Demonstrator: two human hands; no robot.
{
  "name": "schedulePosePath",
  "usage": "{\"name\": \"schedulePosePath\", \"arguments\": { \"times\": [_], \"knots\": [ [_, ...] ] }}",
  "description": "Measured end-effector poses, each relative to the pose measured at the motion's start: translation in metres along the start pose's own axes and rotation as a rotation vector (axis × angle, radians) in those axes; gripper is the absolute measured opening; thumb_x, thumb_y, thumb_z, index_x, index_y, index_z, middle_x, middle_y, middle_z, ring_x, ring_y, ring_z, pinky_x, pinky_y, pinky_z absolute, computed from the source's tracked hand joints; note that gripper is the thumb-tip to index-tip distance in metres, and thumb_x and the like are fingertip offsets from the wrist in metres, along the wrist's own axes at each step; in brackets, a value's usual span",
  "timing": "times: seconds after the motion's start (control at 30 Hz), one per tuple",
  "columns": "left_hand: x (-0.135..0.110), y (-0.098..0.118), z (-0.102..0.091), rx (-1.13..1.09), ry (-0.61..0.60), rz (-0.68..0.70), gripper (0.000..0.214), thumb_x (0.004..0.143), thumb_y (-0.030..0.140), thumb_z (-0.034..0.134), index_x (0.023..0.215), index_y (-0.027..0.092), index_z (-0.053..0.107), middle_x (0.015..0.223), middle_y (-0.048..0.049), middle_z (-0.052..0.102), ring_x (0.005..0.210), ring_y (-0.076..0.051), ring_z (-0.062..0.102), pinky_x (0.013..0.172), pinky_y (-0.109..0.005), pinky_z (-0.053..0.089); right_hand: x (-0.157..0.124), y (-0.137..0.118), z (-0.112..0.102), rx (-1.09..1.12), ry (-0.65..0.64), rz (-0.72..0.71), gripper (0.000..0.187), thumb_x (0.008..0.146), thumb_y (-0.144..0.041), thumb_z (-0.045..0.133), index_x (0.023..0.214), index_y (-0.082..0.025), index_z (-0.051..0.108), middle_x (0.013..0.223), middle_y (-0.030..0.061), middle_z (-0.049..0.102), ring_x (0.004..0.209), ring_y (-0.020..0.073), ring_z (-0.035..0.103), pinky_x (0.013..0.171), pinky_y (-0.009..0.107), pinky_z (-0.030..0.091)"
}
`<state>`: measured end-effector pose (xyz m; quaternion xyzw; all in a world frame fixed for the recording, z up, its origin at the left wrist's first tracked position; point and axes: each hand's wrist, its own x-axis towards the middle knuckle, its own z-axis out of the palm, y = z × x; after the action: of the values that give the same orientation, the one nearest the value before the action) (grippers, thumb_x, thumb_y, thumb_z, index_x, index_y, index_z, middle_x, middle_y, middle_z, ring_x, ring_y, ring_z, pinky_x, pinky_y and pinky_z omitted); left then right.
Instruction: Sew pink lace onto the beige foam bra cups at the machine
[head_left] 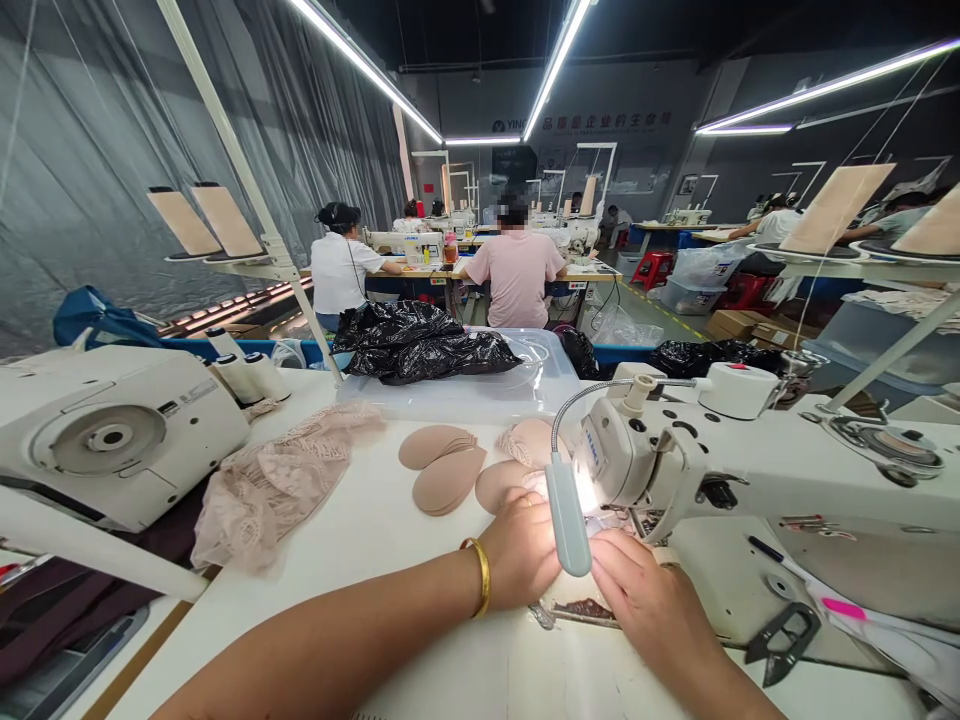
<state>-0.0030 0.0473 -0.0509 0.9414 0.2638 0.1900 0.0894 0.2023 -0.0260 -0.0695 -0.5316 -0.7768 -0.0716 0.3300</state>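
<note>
My left hand (521, 550), with a gold bangle on the wrist, rests on the white table under the head of the sewing machine (675, 455). My right hand (645, 595) lies beside it, fingers pressed down on a small piece of fabric (581, 607) near the needle. The machine's gooseneck lamp (566, 515) hangs in front of both hands and hides most of the left fingers. Beige foam cups (446, 465) lie just beyond my left hand. A heap of beige lace (270, 490) lies to the left.
A second sewing machine (112, 440) stands at the left with thread cones (247, 375). A clear plastic bin (480, 385) holds black bags behind the table. Thread snips (784, 635) lie at the right. Other people sit sewing at rows of tables farther back.
</note>
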Motion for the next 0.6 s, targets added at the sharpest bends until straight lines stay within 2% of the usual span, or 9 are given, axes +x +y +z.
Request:
{"name": "schedulePosePath", "arguments": {
  "times": [0.1, 0.17, 0.27, 0.4, 0.6],
  "knots": [
    [-0.0009, 0.0034, -0.0039, -0.037, -0.041, 0.0, 0.009, 0.092, 0.027, 0.059, 0.09, 0.022, 0.066, 0.09, -0.0045, 0.07, 0.089, -0.025, 0.061, 0.092, -0.042, 0.038, -0.0042, 0.0047, 0.0039, 0.007, -0.053, -0.013, 0.033, 0.11, -0.031, 0.041, 0.086, -0.028, 0.063, 0.078, -0.0016, 0.066, 0.061, 0.015, 0.063, 0.047, 0.026, 0.04],
    [-0.0002, 0.0042, -0.0045, -0.048, -0.047, -0.027, 0.01, 0.09, 0.031, 0.062, 0.089, 0.022, 0.067, 0.094, -0.0052, 0.07, 0.093, -0.026, 0.061, 0.093, -0.043, 0.038, -0.0058, 0.0073, 0.0062, 0.005, -0.053, 0.005, 0.032, 0.11, -0.032, 0.04, 0.089, -0.027, 0.064, 0.079, -0.0001, 0.068, 0.065, 0.0168, 0.066, 0.05, 0.027, 0.044],
    [0.002, 0.0042, -0.0033, -0.055, -0.034, -0.074, 0.012, 0.09, 0.032, 0.062, 0.088, 0.022, 0.067, 0.095, -0.0059, 0.07, 0.096, -0.027, 0.06, 0.094, -0.043, 0.038, -0.006, 0.0093, 0.008, 0.01, -0.044, 0.034, 0.035, 0.111, -0.034, 0.037, 0.093, -0.027, 0.066, 0.076, 0.0013, 0.068, 0.071, 0.0198, 0.07, 0.054, 0.028, 0.05],
    [0.004, 0.0051, -0.0023, -0.067, -0.019, -0.114, 0.013, 0.09, 0.025, 0.056, 0.088, 0.021, 0.067, 0.093, -0.0058, 0.071, 0.093, -0.026, 0.061, 0.093, -0.042, 0.039, -0.0046, 0.0088, 0.0078, 0.034, -0.046, 0.054, 0.037, 0.111, -0.036, 0.036, 0.094, -0.028, 0.068, 0.075, 0.0014, 0.07, 0.068, 0.0199, 0.07, 0.053, 0.028, 0.05],
    [0.0033, 0.0059, 0.0013, -0.106, 0.048, -0.145, 0.01, 0.08, 0.029, 0.064, 0.079, 0.02, 0.061, 0.087, -0.0034, 0.07, 0.087, -0.024, 0.061, 0.091, -0.043, 0.038, -0.0025, 0.0067, 0.0035, 0.076, -0.062, 0.086, 0.035, 0.111, -0.038, 0.039, 0.095, -0.029, 0.069, 0.082, 0.0011, 0.075, 0.067, 0.0194, 0.07, 0.058, 0.03, 0.052]
  ]
}}
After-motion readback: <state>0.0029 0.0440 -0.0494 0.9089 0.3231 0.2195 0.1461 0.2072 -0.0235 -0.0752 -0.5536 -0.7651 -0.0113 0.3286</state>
